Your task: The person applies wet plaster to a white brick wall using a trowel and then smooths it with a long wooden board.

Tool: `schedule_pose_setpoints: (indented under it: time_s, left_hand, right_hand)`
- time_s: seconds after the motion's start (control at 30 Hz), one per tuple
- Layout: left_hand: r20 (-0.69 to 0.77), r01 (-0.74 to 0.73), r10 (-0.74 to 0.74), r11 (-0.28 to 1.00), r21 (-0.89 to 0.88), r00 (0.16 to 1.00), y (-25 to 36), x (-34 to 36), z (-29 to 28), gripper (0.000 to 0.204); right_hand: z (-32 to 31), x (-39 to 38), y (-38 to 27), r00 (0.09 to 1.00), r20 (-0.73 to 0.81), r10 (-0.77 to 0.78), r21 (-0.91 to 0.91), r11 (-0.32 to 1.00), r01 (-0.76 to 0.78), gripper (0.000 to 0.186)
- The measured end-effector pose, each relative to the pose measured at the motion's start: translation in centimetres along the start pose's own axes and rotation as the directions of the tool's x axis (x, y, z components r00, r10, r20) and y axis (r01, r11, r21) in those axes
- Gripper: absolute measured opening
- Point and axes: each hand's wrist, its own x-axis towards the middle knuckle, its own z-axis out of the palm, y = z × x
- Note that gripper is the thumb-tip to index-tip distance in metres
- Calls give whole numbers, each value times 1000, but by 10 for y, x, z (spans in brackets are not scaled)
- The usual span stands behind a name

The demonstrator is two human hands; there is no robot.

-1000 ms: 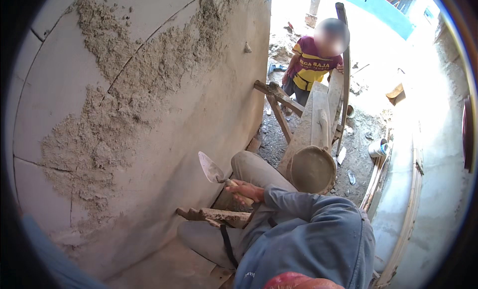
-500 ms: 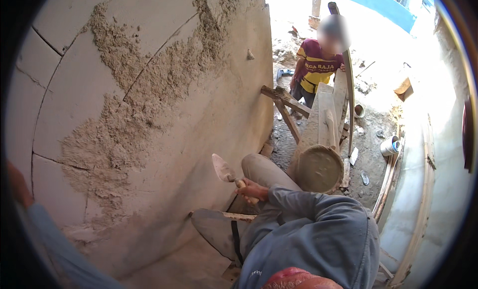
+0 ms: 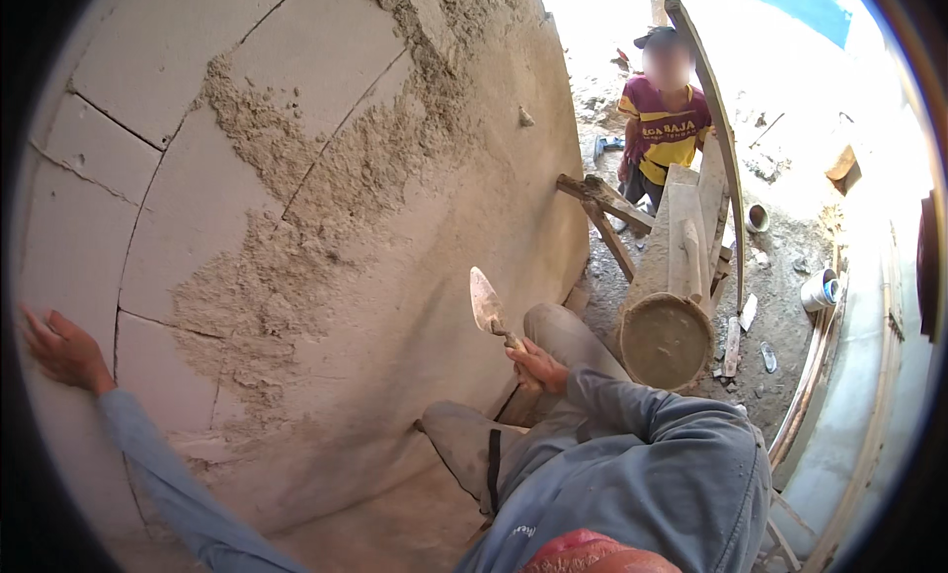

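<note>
My left hand (image 3: 67,351) rests against the pale block wall (image 3: 242,163) at the far left, its fingers spread. In my right hand (image 3: 541,367) is the handle of a pointed trowel (image 3: 488,303), its blade tilted up and apart from the wall. Rough grey mortar (image 3: 296,232) covers an uneven patch of the blocks, with smoother plaster to its right. A round bucket of wet mortar (image 3: 668,344) stands right of my knee on a plank (image 3: 657,242).
Beyond the plank stands a person (image 3: 670,119) in a maroon and yellow shirt. A wooden trestle (image 3: 610,227) and a tall curved board (image 3: 726,128) flank the plank. A white pail (image 3: 819,290) and long wooden strips (image 3: 812,366) lie to the right.
The whole view has shifted, so the scene sits further right. My left hand has come fully into view on the wall. The trowel blade points more upright, still in my right hand.
</note>
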Motion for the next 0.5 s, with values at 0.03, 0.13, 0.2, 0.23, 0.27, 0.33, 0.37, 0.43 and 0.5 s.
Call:
schedule_pose_setpoints:
  time_s: [0.03,0.13,0.2,0.23,0.27,0.33,0.37,0.43,0.5]
  left_hand:
    - [-26,8,-9,999,-31,1000,2,0,-3,54]
    - [-4,33,-33,999,-42,999,6,2,-11,56]
    - [0,57,-57,996,-65,998,15,5,-16,56]
    - [-11,71,-73,993,-95,997,20,9,-17,56]
    - [-12,68,-70,993,-97,998,22,11,-17,56]
    - [-16,56,-57,995,-80,998,9,4,-22,57]
    - [-11,55,-56,995,-79,998,12,3,-23,57]
    - [17,88,-87,984,-157,996,23,3,-25,59]
    - [31,92,-88,986,-142,996,20,6,-24,59]
  right_hand:
    - [1,-1,-5,1000,6,1,2,1000,-2,28]
    - [3,4,-18,992,-126,-24,-287,958,-13,29]
    - [-12,25,-20,970,-173,-170,-271,955,119,34]
    - [-25,39,-28,964,-103,-246,-193,955,224,34]
    - [-35,50,-40,946,-40,-322,-105,943,317,35]
    - [-14,48,-76,935,-103,-340,149,924,352,37]
    - [-19,51,-93,931,-135,-340,171,917,360,38]
    - [-28,58,-124,926,-171,-337,186,912,367,39]
    - [-22,71,-159,864,-273,-422,27,895,446,37]
